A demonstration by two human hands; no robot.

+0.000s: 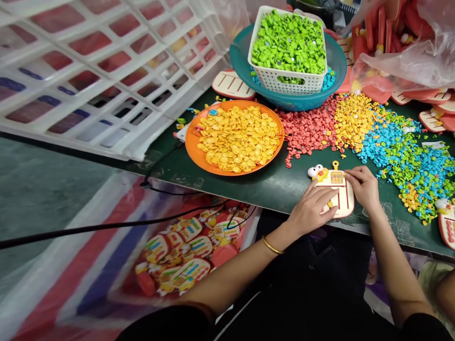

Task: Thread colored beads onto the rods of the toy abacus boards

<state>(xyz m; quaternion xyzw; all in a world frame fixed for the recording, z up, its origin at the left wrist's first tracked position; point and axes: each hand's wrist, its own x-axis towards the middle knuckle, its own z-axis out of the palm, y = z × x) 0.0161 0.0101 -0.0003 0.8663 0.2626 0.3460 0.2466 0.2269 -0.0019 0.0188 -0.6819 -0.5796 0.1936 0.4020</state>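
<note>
Seemingly early on cream board [343,195] at three o'clock: showing one yellow piece [330,204], otherwise bare lanes [343,204].
Resting left hand [315,204] over it, fingers apart; touching two-o'clock corner with right hand [366,187], cannot tell if grasping.

Table [293,184]: a bare strip — passable at low height — lies between the plate [191,150] and the board [348,204], and narrows between the board and the red bits [309,128]. Right of the right hand [366,188], a second bare patch ends at the mixed bits [424,173]. Obstacles: the left hand [311,208] across the board; beyond the plate, the basin [284,100] with the upright basket [265,78]; left of the plate, the crate [133,149].
</note>
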